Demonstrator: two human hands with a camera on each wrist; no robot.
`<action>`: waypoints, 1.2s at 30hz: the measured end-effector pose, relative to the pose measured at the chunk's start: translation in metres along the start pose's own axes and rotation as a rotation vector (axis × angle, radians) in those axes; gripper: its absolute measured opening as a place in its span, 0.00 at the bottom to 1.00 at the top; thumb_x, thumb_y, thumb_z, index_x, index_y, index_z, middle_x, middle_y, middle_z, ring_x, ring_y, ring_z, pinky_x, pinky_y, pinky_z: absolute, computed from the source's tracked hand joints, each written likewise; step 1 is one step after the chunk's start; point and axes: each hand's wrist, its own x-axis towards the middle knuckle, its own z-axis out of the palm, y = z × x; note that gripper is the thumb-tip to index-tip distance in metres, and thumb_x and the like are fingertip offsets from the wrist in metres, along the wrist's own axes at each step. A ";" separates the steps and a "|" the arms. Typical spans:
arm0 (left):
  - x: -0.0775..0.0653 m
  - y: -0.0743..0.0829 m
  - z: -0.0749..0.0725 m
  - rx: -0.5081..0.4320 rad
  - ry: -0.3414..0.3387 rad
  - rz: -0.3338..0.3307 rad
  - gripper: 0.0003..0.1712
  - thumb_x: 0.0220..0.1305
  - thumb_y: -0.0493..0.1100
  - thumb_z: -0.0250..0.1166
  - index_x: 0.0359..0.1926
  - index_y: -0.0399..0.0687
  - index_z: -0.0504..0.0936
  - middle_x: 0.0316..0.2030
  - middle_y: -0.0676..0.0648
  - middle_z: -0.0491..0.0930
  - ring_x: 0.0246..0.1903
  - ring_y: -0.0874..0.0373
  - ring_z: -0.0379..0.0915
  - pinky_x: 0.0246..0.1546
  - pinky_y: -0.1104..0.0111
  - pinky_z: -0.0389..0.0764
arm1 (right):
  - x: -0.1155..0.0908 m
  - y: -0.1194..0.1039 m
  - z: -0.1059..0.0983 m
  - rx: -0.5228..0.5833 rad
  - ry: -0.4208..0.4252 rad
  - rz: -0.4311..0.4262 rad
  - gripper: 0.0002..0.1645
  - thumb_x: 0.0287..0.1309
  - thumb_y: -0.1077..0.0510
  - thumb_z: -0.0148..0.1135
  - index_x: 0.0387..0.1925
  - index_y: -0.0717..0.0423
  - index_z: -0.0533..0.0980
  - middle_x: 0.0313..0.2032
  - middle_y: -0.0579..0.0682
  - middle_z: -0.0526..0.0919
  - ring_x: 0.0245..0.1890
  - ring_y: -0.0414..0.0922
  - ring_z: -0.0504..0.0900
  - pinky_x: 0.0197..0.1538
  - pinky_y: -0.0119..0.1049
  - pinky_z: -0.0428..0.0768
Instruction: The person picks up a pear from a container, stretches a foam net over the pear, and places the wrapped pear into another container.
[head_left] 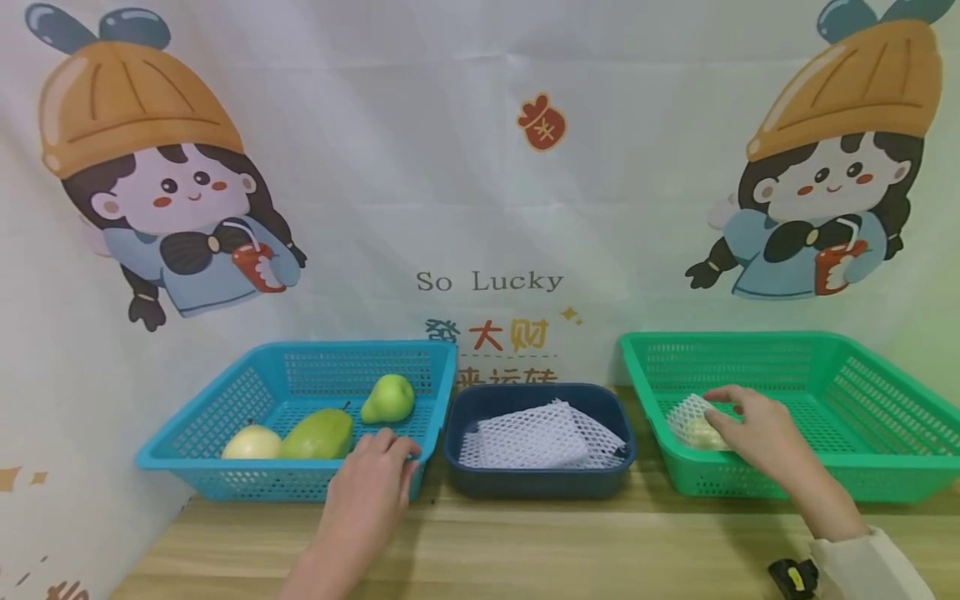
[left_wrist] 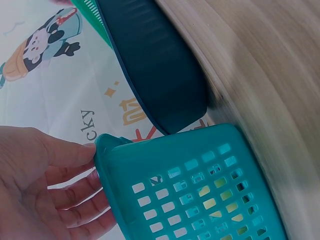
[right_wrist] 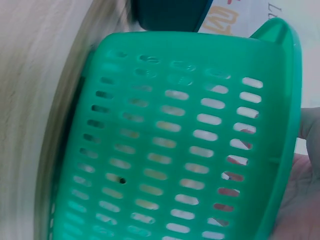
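In the head view my left hand is over the front right corner of the blue basket, its fingers loosely bent with no fruit in them. The left wrist view shows that thumb right at the basket rim. A green pear, a green mango and a pale round fruit lie inside. My right hand reaches into the green basket, thumb and fingers at a pale yellow fruit in a white foam net. The basket wall hides most of this in the right wrist view.
Between the baskets stands a dark blue tub with white foam nets in it. All three containers sit on a wooden table, against a printed cloth. A small black object lies near the right sleeve.
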 end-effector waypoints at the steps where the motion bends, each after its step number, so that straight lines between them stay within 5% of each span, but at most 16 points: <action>1: 0.000 0.000 0.000 -0.001 0.005 0.002 0.04 0.56 0.38 0.66 0.34 0.47 0.82 0.30 0.51 0.77 0.33 0.54 0.72 0.32 0.64 0.77 | 0.000 -0.002 -0.001 0.002 0.013 -0.003 0.23 0.65 0.54 0.50 0.55 0.65 0.70 0.56 0.71 0.70 0.53 0.69 0.69 0.40 0.56 0.74; 10: 0.001 -0.001 -0.001 0.003 0.023 0.017 0.04 0.55 0.38 0.67 0.33 0.46 0.82 0.30 0.50 0.77 0.34 0.53 0.73 0.33 0.63 0.77 | -0.008 -0.034 -0.002 0.042 0.129 -0.080 0.20 0.64 0.56 0.51 0.54 0.63 0.72 0.54 0.66 0.73 0.51 0.62 0.72 0.43 0.57 0.73; 19: 0.000 -0.001 -0.002 0.001 0.009 0.006 0.04 0.56 0.38 0.66 0.34 0.46 0.82 0.31 0.50 0.76 0.34 0.53 0.73 0.34 0.62 0.77 | -0.016 -0.074 0.019 0.078 0.233 -0.303 0.13 0.58 0.63 0.57 0.45 0.59 0.76 0.44 0.55 0.80 0.45 0.53 0.75 0.46 0.52 0.74; 27: 0.000 -0.001 0.000 0.002 0.018 0.022 0.04 0.55 0.38 0.66 0.34 0.46 0.81 0.31 0.50 0.76 0.33 0.53 0.72 0.34 0.62 0.77 | -0.020 -0.089 0.047 0.019 0.132 -0.438 0.13 0.54 0.65 0.62 0.43 0.56 0.77 0.42 0.49 0.80 0.45 0.48 0.78 0.44 0.44 0.77; 36: 0.000 0.000 0.000 0.012 0.002 0.020 0.04 0.55 0.38 0.66 0.34 0.46 0.82 0.31 0.50 0.76 0.33 0.54 0.72 0.34 0.63 0.77 | -0.017 -0.078 0.076 -0.072 0.056 -0.550 0.11 0.50 0.67 0.64 0.38 0.56 0.79 0.36 0.46 0.81 0.40 0.47 0.79 0.40 0.38 0.78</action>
